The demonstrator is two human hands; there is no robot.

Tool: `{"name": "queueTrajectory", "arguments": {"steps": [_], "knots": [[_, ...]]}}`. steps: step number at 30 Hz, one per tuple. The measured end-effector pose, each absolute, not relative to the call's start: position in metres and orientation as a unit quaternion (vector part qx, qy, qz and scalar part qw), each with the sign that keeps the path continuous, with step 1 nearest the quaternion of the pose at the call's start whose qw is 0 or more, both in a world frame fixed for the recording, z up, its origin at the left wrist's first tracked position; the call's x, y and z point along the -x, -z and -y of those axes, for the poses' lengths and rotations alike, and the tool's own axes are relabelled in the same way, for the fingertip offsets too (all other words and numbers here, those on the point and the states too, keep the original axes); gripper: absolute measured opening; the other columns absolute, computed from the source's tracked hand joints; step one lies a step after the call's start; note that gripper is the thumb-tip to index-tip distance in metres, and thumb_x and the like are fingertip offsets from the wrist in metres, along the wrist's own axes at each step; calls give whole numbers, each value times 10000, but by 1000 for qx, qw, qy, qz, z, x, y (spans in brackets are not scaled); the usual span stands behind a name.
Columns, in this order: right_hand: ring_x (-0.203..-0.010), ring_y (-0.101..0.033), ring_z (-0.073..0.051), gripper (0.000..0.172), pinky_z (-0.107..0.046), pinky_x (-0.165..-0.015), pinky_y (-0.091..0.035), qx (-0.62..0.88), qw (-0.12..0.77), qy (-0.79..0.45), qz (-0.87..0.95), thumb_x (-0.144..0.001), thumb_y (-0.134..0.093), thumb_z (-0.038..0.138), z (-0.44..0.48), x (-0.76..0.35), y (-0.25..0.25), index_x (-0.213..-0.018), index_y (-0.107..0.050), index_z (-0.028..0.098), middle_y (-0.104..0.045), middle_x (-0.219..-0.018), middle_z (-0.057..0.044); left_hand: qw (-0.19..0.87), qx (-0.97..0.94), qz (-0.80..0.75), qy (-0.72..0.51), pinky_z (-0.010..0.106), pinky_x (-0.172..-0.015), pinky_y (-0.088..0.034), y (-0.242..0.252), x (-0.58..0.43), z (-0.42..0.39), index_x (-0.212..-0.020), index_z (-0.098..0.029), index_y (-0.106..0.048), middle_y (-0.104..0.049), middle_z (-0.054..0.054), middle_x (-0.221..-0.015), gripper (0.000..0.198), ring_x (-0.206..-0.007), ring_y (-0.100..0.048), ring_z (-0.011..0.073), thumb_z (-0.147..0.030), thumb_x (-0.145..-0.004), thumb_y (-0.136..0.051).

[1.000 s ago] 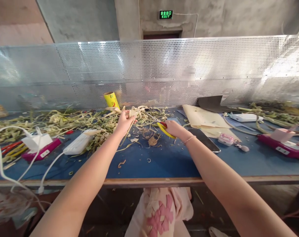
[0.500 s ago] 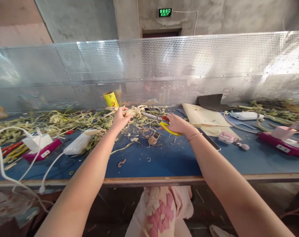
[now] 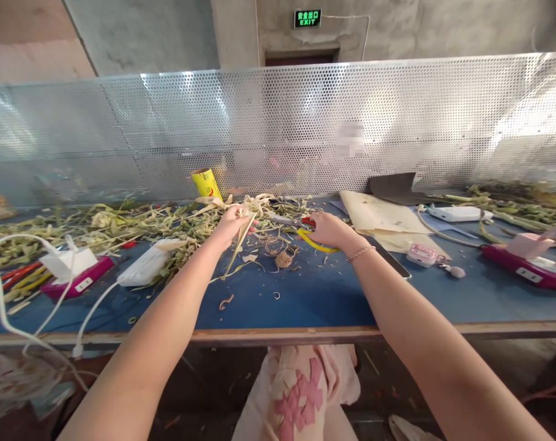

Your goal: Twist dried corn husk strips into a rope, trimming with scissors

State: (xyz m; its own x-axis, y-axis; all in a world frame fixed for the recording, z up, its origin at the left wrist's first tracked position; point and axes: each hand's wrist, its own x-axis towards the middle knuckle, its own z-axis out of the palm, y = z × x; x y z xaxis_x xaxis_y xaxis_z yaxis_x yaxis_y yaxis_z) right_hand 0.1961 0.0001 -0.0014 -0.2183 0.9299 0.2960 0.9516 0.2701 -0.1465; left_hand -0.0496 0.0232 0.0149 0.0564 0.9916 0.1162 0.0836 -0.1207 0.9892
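My left hand (image 3: 236, 225) is closed on dry plant strips (image 3: 244, 236), whose pale ends hang down towards the table. My right hand (image 3: 327, 231) grips a pair of scissors (image 3: 315, 244) with yellow and red handles. The blades point left at the pale dry strips (image 3: 258, 203) beside my left hand; whether they touch them I cannot tell. Below the blades lies a small ball of brown twine (image 3: 284, 260) with loose strands. A heap of dried green plant stems (image 3: 117, 219) spreads behind and to the left of my left hand.
On the left are a white power bank (image 3: 144, 263), a purple power strip (image 3: 78, 278) and cables. Behind stand a yellow tube (image 3: 207, 184) and a perforated metal screen (image 3: 278, 128). Right lie brown paper (image 3: 379, 214), a phone (image 3: 390, 258), a pink earphone case (image 3: 421, 255) and another purple strip (image 3: 526, 266).
My left hand has moved slightly right and turned, and a long pale strip now hangs from it. My right hand with the scissors stays nearly in place.
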Motion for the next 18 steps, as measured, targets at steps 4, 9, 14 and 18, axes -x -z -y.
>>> {"name": "queueTrajectory", "arguments": {"steps": [4, 9, 14, 18], "knots": [[-793, -573, -236, 514, -297, -632, -399, 601, 168, 35, 781, -676, -524, 631, 1, -195, 1, -859, -550, 151, -617, -901, -123, 480, -538, -471, -509, 226, -472, -485, -18, 47, -19, -868, -183, -428, -647, 23, -686, 224, -465, -594, 113, -116, -712, -575], [-805, -569, -234, 514, -302, -659, -408, 597, 190, 33, 779, -685, -524, 616, 4, -195, -3, -886, -557, 145, -613, -893, -123, 489, -528, -466, -515, 233, -483, -493, -22, 47, -16, -944, -191, -415, -643, 9, -678, 254, -473, -600, 115, -86, -735, -514], [-823, -558, -228, 502, -303, -677, -406, 580, 209, 46, 786, -694, -530, 596, 6, -194, -4, -915, -558, 145, -607, -909, -119, 468, -540, -481, -508, 241, -503, -481, -19, 48, -18, -964, -189, -409, -625, 7, -659, 270, -475, -590, 114, -83, -742, -518], [-821, -556, -225, 532, -306, -679, -408, 564, 201, 52, 799, -688, -512, 628, 5, -195, -4, -916, -567, 150, -609, -914, -110, 409, -595, -491, -487, 271, -567, -480, -16, 51, -20, -1016, -182, -393, -580, -23, -632, 348, -542, -606, 130, -94, -721, -554]]}}
